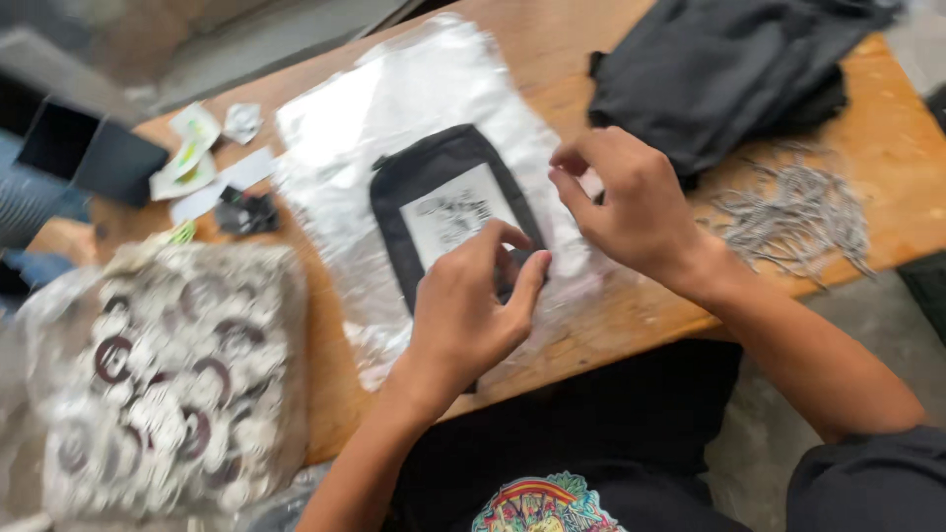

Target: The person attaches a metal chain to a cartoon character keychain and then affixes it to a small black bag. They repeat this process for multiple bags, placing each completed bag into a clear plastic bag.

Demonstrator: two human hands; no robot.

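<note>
Wooden and a little worn, the table (pixel 611 315) stands on a grey concrete floor, and the person sits close to its near edge, so both arms reach the work without stretching. Clear plastic bags (pixel 394 118) lie flat in a stack in the middle of the table. On top of them rests a small black pouch (pixel 434 177) with a white printed card (pixel 458 217) facing up, so the card can be read from above.

The left hand (pixel 468 305) is at the near end of the pouch. Its thumb and fingers are bent toward each other around that near edge, as in a pinch, but the frame is blurred and I cannot tell if they really clamp it. The right hand (pixel 631 202) hovers just beside the right edge of the pouch. Its fingertips are drawn together, as if they hold something very small, but no object can be seen there, so I cannot tell this either.

Other supplies are placed within arm's reach. A pile of folded black fabric (pixel 719 69) lies at the far right corner. A heap of thin grey metal fasteners (pixel 798 212), maybe pins or small chains, is spread just beside the right wrist. At the left, a big plastic bag of round white and dark red tags (pixel 163 374) sits at the table's edge. Behind it are some paper scraps (pixel 197 163) and a small dark object (pixel 246 212), too blurred to name.
</note>
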